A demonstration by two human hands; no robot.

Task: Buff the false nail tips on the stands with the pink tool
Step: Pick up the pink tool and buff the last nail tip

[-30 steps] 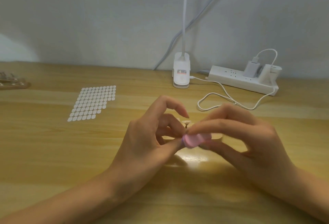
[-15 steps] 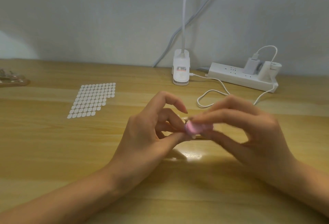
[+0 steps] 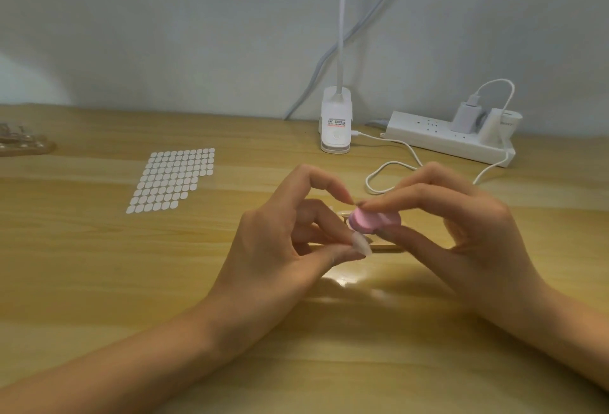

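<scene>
At the centre of the wooden table the two hands meet. The left hand comes in from 7 o'clock with its fingers curled, and its thumb and a bent finger pinch a pale, half-clear false nail tip. Whether they hold the tip itself or a stand under it, I cannot tell, because the fingers cover that part. The right hand comes in from 4 o'clock and pinches the pink tool between the index finger on top and the thumb below; its other fingers are loosely bent behind. The pink tool is at 1 o'clock of the nail tip, very near, but it is not clear if they touch. Further away, a sheet of white oval stickers lies flat at 10 o'clock. A white lamp clip stands at 12 o'clock by the wall. A white power strip with a charger plugged in lies at 1 o'clock.
</scene>
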